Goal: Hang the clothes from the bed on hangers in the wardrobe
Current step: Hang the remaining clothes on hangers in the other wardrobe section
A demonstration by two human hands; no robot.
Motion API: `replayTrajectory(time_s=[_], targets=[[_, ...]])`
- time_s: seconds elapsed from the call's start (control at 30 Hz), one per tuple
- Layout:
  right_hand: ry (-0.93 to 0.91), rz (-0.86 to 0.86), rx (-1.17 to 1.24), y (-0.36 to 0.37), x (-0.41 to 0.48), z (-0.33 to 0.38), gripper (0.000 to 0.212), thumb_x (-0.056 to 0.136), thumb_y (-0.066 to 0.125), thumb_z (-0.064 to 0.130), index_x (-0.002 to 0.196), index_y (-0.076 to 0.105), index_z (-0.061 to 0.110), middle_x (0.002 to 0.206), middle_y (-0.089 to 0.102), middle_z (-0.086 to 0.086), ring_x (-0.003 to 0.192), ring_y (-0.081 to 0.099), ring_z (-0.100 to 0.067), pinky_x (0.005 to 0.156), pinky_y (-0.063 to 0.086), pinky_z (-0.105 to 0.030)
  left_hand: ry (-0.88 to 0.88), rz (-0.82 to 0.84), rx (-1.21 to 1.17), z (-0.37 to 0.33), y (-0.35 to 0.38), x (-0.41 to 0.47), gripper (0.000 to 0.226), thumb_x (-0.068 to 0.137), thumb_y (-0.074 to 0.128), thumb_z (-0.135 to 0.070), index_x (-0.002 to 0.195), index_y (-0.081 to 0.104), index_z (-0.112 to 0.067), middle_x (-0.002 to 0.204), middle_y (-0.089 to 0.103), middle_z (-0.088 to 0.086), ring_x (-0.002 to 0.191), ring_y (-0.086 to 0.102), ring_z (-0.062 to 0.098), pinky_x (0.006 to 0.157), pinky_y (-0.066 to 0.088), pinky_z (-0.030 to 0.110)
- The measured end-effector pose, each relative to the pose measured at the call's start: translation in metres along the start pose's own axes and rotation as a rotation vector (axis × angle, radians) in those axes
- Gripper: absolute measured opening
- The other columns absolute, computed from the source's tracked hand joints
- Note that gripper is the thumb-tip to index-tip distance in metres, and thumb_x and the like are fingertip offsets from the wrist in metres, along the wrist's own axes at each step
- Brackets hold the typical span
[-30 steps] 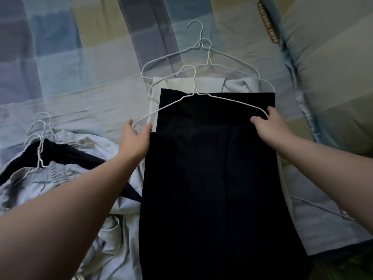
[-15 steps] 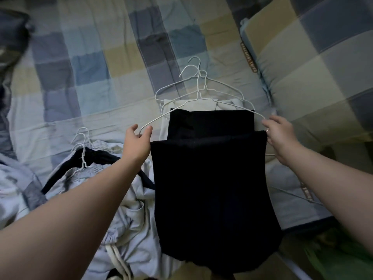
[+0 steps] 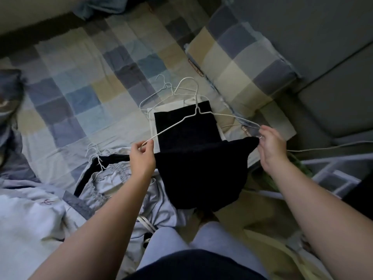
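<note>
On the checked bed (image 3: 84, 81), more hangered clothes (image 3: 105, 176) wait; none is in a wardrobe yet. The dark garment (image 3: 197, 168) drapes over a wire hanger (image 3: 198, 113), its ends pinched by left hand (image 3: 142, 158) and right hand (image 3: 271, 146)

dark garment (image 3: 199, 170) draped over white hanger (image 3: 196, 114).

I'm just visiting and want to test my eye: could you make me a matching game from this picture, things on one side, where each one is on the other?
Things:
1. white hanger
2. dark garment
3. checked pillow
4. hangers with clothes

Places:
A. lying on the bed, left of the left hand
B. held at both ends by the two hands
C. draped over the held hanger's bar
D. at the bed's right side

Pairs: 1-B, 2-C, 3-D, 4-A
</note>
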State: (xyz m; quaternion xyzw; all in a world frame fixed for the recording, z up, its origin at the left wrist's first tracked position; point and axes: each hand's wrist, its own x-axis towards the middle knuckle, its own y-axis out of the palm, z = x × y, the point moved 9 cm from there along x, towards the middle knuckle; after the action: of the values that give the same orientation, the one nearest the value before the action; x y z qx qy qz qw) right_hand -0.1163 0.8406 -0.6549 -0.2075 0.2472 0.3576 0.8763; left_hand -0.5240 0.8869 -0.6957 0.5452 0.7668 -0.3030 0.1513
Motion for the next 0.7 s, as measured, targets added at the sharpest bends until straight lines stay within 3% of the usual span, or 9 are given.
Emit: replayTrajectory(time_s=[0.1,0.23,0.37,0.7], targets=[[-0.028,-0.101,0.151,-0.042,-0.064,0.0,0.024,0.093,0.056,0.011,0.115,0.066,0.015,0.101,0.067,0.001,0.096,0.062,-0.013,0.083,0.049,-0.023,0.032,0.062,0.053,-0.009,-0.012,-0.041,0.025,0.098,0.058,-0.035,0.112,0.052,-0.014,0.091,0.06,-0.006,0.07,0.053,0.006,0.061,0.041,0.022],[-0.032,-0.198,0.317,-0.096,-0.132,-0.019,0.031,0.097,0.05,0.007,0.126,0.059,0.007,0.102,0.064,0.002,0.108,0.056,-0.016,0.098,0.042,-0.028,0.124,0.177,0.127,-0.018,-0.018,-0.08,0.028,0.099,0.057,-0.038,0.11,0.053,-0.012,0.085,0.058,-0.002,0.068,0.053,0.012,0.06,0.043,0.026],[-0.01,-0.283,0.431,-0.152,-0.192,-0.054,0.033,0.098,0.051,0.007,0.13,0.058,0.009,0.125,0.058,-0.005,0.124,0.05,-0.02,0.112,0.035,-0.034,0.208,0.315,0.189,-0.017,-0.009,-0.117,0.033,0.095,0.06,-0.044,0.106,0.053,-0.014,0.081,0.054,0.002,0.069,0.053,0.018,0.067,0.048,0.04],[0.003,-0.43,0.616,-0.265,-0.295,-0.156,0.036,0.099,0.051,0.008,0.135,0.053,0.006,0.131,0.058,-0.008,0.125,0.051,-0.021,0.108,0.038,-0.034,0.477,0.485,0.334,-0.011,0.017,-0.222,0.037,0.089,0.067,-0.048,0.1,0.052,-0.016,0.085,0.055,-0.001,0.068,0.051,0.012,0.066,0.045,0.029]])
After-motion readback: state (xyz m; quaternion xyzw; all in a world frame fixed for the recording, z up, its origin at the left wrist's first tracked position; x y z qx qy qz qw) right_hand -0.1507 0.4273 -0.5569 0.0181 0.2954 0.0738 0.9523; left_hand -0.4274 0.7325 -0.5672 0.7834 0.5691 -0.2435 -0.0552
